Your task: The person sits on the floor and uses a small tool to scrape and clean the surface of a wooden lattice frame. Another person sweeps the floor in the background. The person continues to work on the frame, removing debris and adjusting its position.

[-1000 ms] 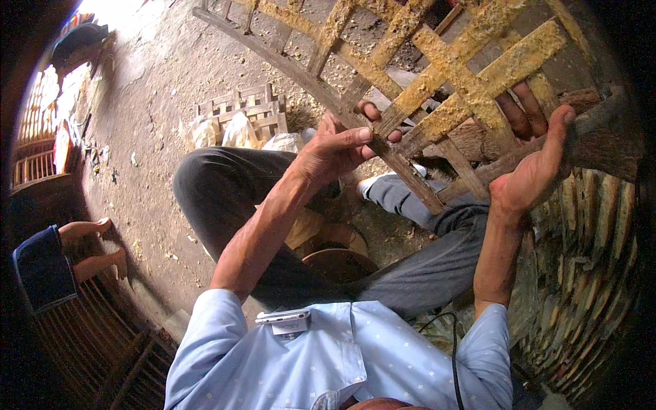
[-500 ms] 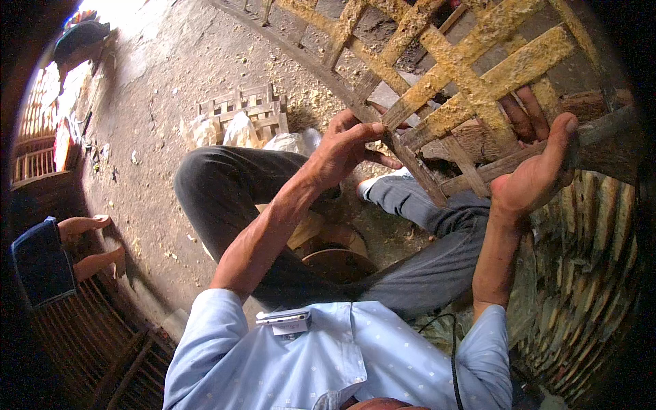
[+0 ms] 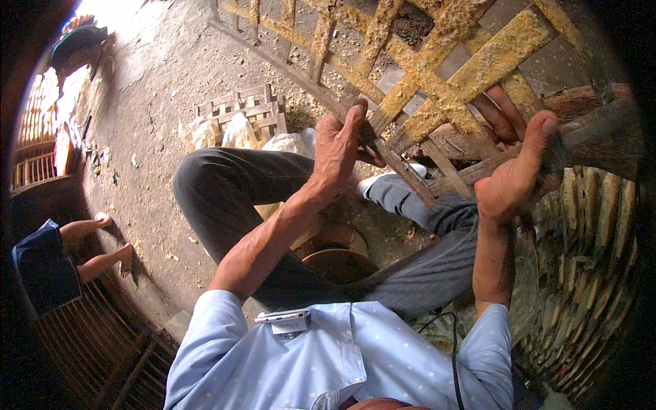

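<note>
A wooden lattice panel (image 3: 454,96) with crusted yellow material on its crossed slats fills the upper right, held raised at an angle above my legs. My left hand (image 3: 338,143) is closed on its lower left edge strip, thumb up on the wood and some fingertips hidden. My right hand (image 3: 512,167) grips the lower right edge, fingers showing through the gaps behind the slats, thumb in front. Rough brown wood (image 3: 601,143) lies behind the right corner.
Beyond my bent knee, a small lattice (image 3: 260,109) and pale bags (image 3: 238,128) lie on the debris-strewn floor (image 3: 137,157). Another person's bare legs (image 3: 99,266) are at left beside slatted wooden furniture (image 3: 96,342). Stacked pale slats (image 3: 588,273) line the right side.
My left hand's thumb has moved up along the edge strip. My right hand and the panel have shifted slightly left. The other person's legs have moved.
</note>
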Action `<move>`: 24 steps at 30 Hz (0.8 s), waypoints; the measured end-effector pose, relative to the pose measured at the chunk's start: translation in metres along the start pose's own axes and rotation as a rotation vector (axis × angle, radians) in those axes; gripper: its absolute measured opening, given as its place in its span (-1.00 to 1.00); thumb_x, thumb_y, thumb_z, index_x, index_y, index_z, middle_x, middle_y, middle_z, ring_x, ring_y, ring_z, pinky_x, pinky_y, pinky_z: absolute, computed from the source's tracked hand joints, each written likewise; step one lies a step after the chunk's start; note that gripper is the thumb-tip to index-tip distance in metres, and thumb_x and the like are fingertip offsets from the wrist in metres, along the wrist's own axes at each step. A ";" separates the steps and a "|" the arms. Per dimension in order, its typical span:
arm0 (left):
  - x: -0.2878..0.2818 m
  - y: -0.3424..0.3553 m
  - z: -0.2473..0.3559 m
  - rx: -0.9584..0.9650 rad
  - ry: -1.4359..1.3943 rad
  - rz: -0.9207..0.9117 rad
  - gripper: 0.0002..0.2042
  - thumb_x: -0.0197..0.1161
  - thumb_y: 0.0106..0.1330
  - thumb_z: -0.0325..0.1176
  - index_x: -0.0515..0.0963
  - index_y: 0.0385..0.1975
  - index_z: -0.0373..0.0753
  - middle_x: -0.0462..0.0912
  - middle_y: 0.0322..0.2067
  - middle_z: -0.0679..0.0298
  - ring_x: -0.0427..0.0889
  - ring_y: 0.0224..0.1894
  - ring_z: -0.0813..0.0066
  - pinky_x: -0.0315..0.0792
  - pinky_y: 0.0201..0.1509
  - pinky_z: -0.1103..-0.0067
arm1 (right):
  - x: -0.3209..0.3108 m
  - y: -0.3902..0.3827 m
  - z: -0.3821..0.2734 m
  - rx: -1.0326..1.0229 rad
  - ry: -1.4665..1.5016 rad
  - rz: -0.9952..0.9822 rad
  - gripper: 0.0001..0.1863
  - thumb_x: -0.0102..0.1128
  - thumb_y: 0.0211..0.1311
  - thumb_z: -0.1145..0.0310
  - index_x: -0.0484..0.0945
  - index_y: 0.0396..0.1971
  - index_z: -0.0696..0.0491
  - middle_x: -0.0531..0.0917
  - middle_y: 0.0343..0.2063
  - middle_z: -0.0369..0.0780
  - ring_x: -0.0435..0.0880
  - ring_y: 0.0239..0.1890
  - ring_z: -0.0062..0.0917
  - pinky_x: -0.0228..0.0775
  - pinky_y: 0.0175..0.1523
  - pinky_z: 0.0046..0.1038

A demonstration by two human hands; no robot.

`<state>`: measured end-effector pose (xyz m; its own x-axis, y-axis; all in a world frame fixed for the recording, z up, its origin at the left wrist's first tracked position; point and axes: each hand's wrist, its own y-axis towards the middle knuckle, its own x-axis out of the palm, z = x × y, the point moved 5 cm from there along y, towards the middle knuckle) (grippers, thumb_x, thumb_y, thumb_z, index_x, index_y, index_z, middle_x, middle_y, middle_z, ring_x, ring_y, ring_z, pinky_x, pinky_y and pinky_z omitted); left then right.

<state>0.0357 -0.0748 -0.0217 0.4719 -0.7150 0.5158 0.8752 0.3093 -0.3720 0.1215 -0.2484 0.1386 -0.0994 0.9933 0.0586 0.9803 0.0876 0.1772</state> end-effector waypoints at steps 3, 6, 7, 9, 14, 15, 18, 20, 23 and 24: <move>0.003 0.005 -0.005 -0.033 -0.105 -0.089 -0.69 0.13 0.38 -0.23 0.46 -0.40 -0.42 0.58 -0.39 0.04 0.67 -0.41 0.24 0.64 -0.55 0.37 | 0.002 0.002 -0.005 -0.036 -0.013 0.064 -0.50 -0.01 0.46 0.12 0.52 -0.16 0.37 0.68 -0.20 0.06 0.73 -0.24 -0.34 0.58 -0.07 -0.44; 0.006 0.003 -0.001 0.027 -0.160 -0.145 -0.74 0.15 0.36 -0.27 0.49 -0.29 -0.41 0.59 -0.33 0.10 0.66 -0.32 0.29 0.67 -0.37 0.31 | 0.000 0.002 -0.003 -0.041 0.016 0.127 -0.49 0.01 0.45 0.10 0.53 -0.19 0.38 0.68 -0.21 0.06 0.74 -0.25 -0.34 0.59 -0.12 -0.45; 0.004 0.002 -0.001 0.053 -0.118 -0.124 -0.75 0.15 0.36 -0.25 0.50 -0.27 -0.38 0.59 -0.35 0.14 0.65 -0.34 0.32 0.65 -0.35 0.34 | 0.001 0.002 -0.003 -0.039 0.021 0.122 -0.49 0.02 0.44 0.10 0.53 -0.19 0.37 0.68 -0.21 0.06 0.74 -0.25 -0.34 0.59 -0.11 -0.45; 0.000 0.001 -0.003 0.106 -0.034 -0.081 -0.75 0.14 0.38 -0.21 0.52 -0.24 -0.31 0.59 -0.39 0.23 0.63 -0.38 0.36 0.60 -0.31 0.39 | 0.002 0.001 -0.004 -0.041 0.016 0.097 -0.50 0.03 0.43 0.09 0.53 -0.19 0.36 0.68 -0.20 0.06 0.74 -0.24 -0.34 0.59 -0.09 -0.43; -0.004 0.007 -0.010 -0.063 -0.203 -0.085 -0.79 0.21 0.31 -0.25 0.54 -0.26 -0.28 0.60 -0.41 0.28 0.62 -0.38 0.46 0.52 -0.08 0.45 | 0.000 0.004 0.001 0.005 -0.008 0.018 -0.48 0.02 0.43 0.05 0.51 -0.10 0.32 0.69 -0.19 0.03 0.74 -0.23 -0.32 0.58 -0.07 -0.39; -0.005 0.009 -0.014 -0.094 -0.368 -0.151 -0.79 0.23 0.29 -0.25 0.54 -0.27 -0.28 0.60 -0.41 0.29 0.62 -0.39 0.48 0.51 -0.04 0.45 | 0.001 0.006 0.001 -0.010 -0.037 0.042 -0.46 0.00 0.43 0.01 0.50 -0.06 0.29 0.69 -0.19 0.00 0.74 -0.23 -0.31 0.59 -0.10 -0.40; 0.006 0.004 0.002 -0.035 -0.488 -0.365 -0.70 0.24 0.26 -0.34 0.43 -0.07 -0.30 0.59 -0.26 0.27 0.66 -0.23 0.42 0.54 -0.04 0.44 | 0.000 0.007 0.002 0.044 -0.011 0.098 -0.45 -0.01 0.43 -0.02 0.47 0.02 0.24 0.70 -0.18 -0.04 0.74 -0.21 -0.31 0.59 -0.10 -0.41; 0.008 0.002 0.007 -0.018 -0.441 -0.445 -0.66 0.23 0.26 -0.40 0.39 0.00 -0.31 0.58 -0.20 0.25 0.68 -0.17 0.37 0.58 -0.08 0.43 | -0.004 0.009 0.003 0.046 0.035 0.132 -0.45 -0.01 0.43 -0.01 0.45 0.06 0.22 0.70 -0.17 -0.05 0.73 -0.18 -0.32 0.58 -0.08 -0.42; 0.008 0.000 0.009 -0.030 -0.393 -0.455 -0.61 0.28 0.23 -0.44 0.36 0.03 -0.31 0.58 -0.17 0.20 0.68 -0.17 0.32 0.57 -0.06 0.42 | -0.013 0.016 0.005 -0.007 0.065 0.171 -0.42 -0.01 0.42 -0.04 0.45 0.05 0.24 0.69 -0.16 -0.04 0.71 -0.14 -0.35 0.54 -0.02 -0.42; 0.005 0.001 0.006 -0.030 -0.389 -0.479 -0.60 0.30 0.21 -0.43 0.36 0.03 -0.31 0.58 -0.17 0.19 0.68 -0.16 0.30 0.56 -0.04 0.40 | -0.012 0.016 0.002 0.004 0.064 0.168 -0.38 -0.02 0.42 -0.07 0.49 -0.01 0.28 0.69 -0.16 -0.03 0.70 -0.12 -0.37 0.51 0.03 -0.41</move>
<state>0.0400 -0.0748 -0.0148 0.0365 -0.4877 0.8722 0.9988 -0.0111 -0.0481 0.1385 -0.2593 0.1386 0.0551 0.9873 0.1491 0.9846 -0.0786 0.1563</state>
